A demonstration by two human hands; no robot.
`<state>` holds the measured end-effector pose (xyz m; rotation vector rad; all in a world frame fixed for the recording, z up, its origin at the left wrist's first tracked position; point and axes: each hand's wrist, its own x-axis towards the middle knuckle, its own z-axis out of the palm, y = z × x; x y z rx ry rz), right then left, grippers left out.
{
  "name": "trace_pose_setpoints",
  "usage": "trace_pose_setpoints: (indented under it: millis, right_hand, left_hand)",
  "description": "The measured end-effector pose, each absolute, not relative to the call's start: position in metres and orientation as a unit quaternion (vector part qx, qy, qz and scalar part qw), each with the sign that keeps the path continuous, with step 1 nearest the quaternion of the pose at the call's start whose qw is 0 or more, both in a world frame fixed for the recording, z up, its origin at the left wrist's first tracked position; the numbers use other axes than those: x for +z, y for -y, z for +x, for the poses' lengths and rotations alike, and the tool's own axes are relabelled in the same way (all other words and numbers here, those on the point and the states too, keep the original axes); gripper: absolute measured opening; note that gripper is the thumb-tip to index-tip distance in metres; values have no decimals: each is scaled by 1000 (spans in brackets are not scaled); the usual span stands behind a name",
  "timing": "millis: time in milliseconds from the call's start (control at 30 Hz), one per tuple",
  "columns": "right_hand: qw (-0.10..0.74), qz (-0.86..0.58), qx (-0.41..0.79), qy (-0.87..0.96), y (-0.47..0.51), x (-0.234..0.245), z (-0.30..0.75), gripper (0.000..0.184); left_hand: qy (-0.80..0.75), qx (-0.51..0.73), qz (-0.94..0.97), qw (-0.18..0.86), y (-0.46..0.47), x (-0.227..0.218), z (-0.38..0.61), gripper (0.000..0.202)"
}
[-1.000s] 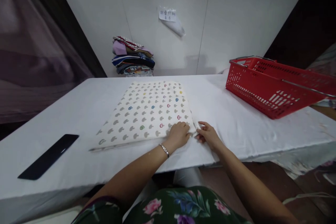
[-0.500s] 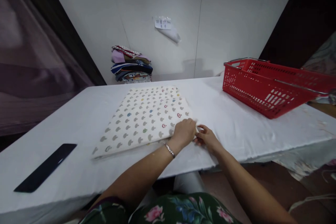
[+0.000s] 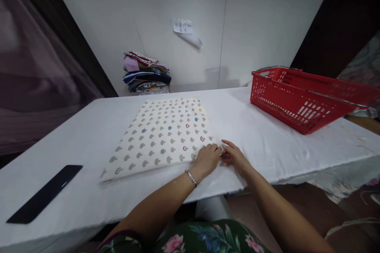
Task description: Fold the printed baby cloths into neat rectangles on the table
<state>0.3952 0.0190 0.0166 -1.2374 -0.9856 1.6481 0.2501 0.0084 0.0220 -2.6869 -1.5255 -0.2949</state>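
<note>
Left hand [image 3: 208, 159] curls palm-down at the near right corner of a mushroom-print cloth [image 3: 166, 136], its grip unclear; right hand [image 3: 236, 159], angled inward, pinches the edge.

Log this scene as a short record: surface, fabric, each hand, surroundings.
surface: table covered in white cloth
fabric: folded cream fabric with grey and coloured mushroom prints, lying on the table
left hand: on the fabric's near right corner; silver bracelet at the wrist
right hand: fingers at the same corner; exact grip unclear
right side: red perforated basket with metal handles
left side: flat, dark, elongated panel
back: stack of multicoloured folded textiles, near the white wall
</note>
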Motion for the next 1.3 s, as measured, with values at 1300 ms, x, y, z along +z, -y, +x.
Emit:
trace_pose_setpoints:
  millis: [1300]
  right_hand:
    - [271, -604, 464, 588, -1, 8, 421, 71]
  left_hand:
    - [888, -178, -419, -57, 152, 36, -80, 44]
